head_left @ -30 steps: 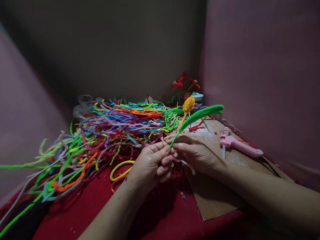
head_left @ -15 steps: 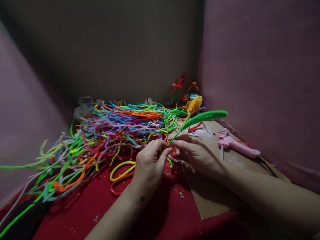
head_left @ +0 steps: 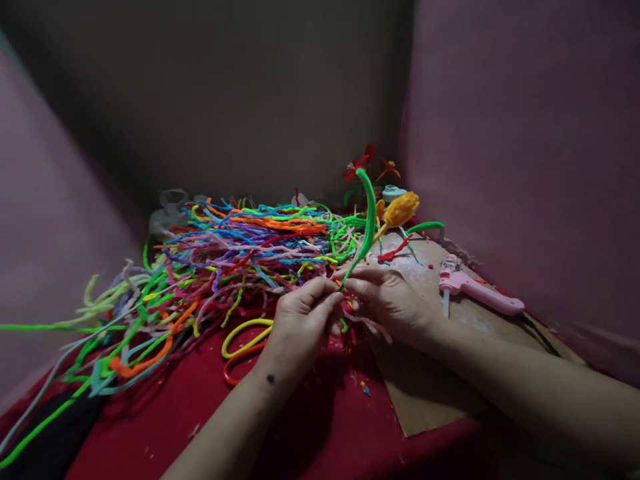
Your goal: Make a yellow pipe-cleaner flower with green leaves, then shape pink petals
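Where the two hands meet above the red cloth (head_left: 320, 427), the left hand (head_left: 300, 323) has its fingertips pinched narrow on the lower end of a green pipe cleaner (head_left: 367, 217), and the right hand (head_left: 387, 300) closes its thumb and forefinger on the same stem just beside them, so that the fingers of both hands touch. From this joint grip the green pipe cleaner rises away from the hands and bends over in a hook at its top. Beside it, a thin stalk runs up from the right hand's fingers to a yellow-orange fuzzy bud (head_left: 401, 209), which stands tilted away to the right; whether the stalk is twisted to the green stem cannot be told. A pale pink strand hangs below the right hand. Beyond and to the left of the left hand lies a big tangled heap of pipe cleaners (head_left: 235, 257) in many colours, and a yellow loop (head_left: 240, 337) lies just beside that hand's wrist. Under the right forearm is a sheet of cardboard (head_left: 425, 393), and farther right of the right hand a pink glue gun (head_left: 480, 293) rests on it. Well beyond both hands, small red and orange flowers (head_left: 367, 167) stand near the wall.
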### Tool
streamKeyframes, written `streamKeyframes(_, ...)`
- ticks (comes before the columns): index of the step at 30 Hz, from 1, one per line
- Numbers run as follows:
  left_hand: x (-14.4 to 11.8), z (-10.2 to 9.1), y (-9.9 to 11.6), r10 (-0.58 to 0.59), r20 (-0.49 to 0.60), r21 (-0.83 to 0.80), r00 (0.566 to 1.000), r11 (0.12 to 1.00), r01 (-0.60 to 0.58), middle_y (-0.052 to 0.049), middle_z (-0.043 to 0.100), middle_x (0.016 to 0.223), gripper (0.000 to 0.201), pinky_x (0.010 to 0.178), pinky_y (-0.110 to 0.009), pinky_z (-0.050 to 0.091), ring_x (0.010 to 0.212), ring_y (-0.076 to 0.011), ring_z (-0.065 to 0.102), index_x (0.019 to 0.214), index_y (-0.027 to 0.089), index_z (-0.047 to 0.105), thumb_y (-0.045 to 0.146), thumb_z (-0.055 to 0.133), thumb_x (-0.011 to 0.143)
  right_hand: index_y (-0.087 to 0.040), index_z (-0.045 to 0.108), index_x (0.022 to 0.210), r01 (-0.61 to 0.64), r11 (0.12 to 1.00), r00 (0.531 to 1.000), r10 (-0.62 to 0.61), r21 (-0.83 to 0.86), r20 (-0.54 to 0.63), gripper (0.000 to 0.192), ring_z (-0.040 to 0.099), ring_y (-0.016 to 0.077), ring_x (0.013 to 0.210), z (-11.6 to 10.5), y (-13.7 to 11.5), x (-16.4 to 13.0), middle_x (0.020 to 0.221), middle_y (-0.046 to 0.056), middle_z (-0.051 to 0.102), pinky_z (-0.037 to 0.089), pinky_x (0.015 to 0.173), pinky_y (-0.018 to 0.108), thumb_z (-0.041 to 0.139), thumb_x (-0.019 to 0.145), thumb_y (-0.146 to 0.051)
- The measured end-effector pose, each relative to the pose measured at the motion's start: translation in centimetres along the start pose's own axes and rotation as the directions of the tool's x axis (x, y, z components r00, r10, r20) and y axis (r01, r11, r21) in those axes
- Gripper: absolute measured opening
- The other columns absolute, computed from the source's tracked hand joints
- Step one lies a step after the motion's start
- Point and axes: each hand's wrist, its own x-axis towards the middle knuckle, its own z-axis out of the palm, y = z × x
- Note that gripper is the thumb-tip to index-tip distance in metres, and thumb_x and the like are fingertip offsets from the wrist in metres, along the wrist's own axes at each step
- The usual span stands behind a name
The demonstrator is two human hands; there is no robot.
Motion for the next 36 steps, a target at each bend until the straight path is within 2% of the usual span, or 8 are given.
streamKeyframes(8,0.2,-0.7,0.2,-0.091,0.258,-0.393,0.962,0.9,0.191,0.001,0.061,0.057,0.015,0.028,-0.014,0.036,0.032,-0.0057,0.048,0.072,0.013,0.056,0.025,0.057,0.08,-0.023,0.067,0.102,-0.02,0.999,0.993,0.016,0.042,0.113,0.027,0.057,0.0104,0.066,-0.3,-0.1,0.2,0.077,0.001,0.063,0.046,0.064,0.025,0.065,0.078,-0.035)
streamKeyframes(13,0.1,-0.9,0.3,-0.122,0.322,-0.508,0.939,0.815,0.28,0.003,0.055,0.049,0.021,0.024,-0.012,0.032,0.024,-0.0034,0.041,0.067,0.011,0.056,0.024,0.055,0.082,-0.022,0.067,0.104,0.049,0.994,0.972,-0.07,0.101,0.223,0.028,0.061,0.0155,0.087,-0.2,-0.2,0.1,0.088,0.004,0.067,0.043,0.086,0.033,0.063,0.08,-0.035)
streamKeyframes(17,0.0,-0.7,0.5,-0.109,0.358,-0.562,0.927,0.768,0.308,0.004,0.055,0.049,0.016,0.022,-0.013,0.032,0.023,-0.004,0.041,0.072,0.011,0.058,0.022,0.054,0.083,-0.024,0.068,0.103,0.083,0.99,0.973,-0.105,0.111,0.206,0.022,0.06,0.0154,0.094,-0.2,-0.3,-0.1,0.098,0.004,0.066,0.039,0.093,0.035,0.059,0.083,-0.026)
streamKeyframes(24,-0.2,-0.7,0.6,-0.086,0.447,-0.605,0.89,0.704,0.371,0.006,0.052,0.048,0.016,0.02,-0.013,0.033,0.022,-0.0029,0.035,0.075,0.013,0.057,0.018,0.047,0.086,-0.027,0.07,0.101,0.118,0.992,0.978,-0.123,0.041,0.166,0.023,0.06,0.0163,0.094,-0.2,-0.6,-0.3,0.105,0.004,0.065,0.043,0.09,0.035,0.064,0.079,-0.024)
streamKeyframes(28,-0.2,-1.0,0.7,-0.101,0.502,-0.531,0.859,0.748,0.399,0.005,0.055,0.051,0.016,0.02,-0.013,0.031,0.022,-0.0035,0.037,0.081,0.013,0.057,0.02,0.044,0.088,-0.024,0.074,0.083,0.149,0.984,0.979,-0.161,0.098,0.122,0.011,0.061,0.0157,0.085,0.1,-0.6,-0.2,0.109,0.004,0.062,0.049,0.076,0.031,0.07,0.073,-0.025)
streamKeyframes(30,-0.1,-0.8,0.7,-0.093,0.45,-0.461,0.888,0.827,0.32,0.002,0.058,0.056,0.017,0.024,-0.016,0.037,0.027,-0.0062,0.045,0.079,0.014,0.054,0.025,0.044,0.088,-0.024,0.073,0.083,0.099,0.985,0.99,-0.112,0.14,0.09,0.011,0.061,0.0129,0.074,0.2,-0.6,-0.2,0.098,0.003,0.064,0.049,0.068,0.028,0.07,0.072,-0.026)
streamKeyframes(33,0.0,-0.2,0.3,-0.034,0.188,-0.211,0.982,0.975,0.074,0.001,0.06,0.062,0.014,0.036,-0.018,0.044,0.04,-0.009,0.055,0.078,0.016,0.052,0.029,0.054,0.083,-0.024,0.071,0.092,0.014,0.987,0.999,-0.021,0.162,0.04,0.019,0.055,0.0092,0.058,0.1,-0.4,-0.1,0.074,0.0,0.062,0.047,0.055,0.024,0.07,0.073,-0.027)
streamKeyframes(36,-0.2,0.2,-0.5,0.185,-0.07,0.164,0.98,0.971,-0.172,0.003,0.057,0.062,0.011,0.046,-0.016,0.045,0.05,-0.0079,0.056,0.074,0.017,0.055,0.025,0.062,0.075,-0.024,0.07,0.095,-0.024,0.99,0.999,0.028,0.14,-0.022,0.023,0.052,0.0083,0.056,0.1,-0.3,-0.1,0.072,-0.001,0.061,0.045,0.051,0.022,0.071,0.072,-0.028)
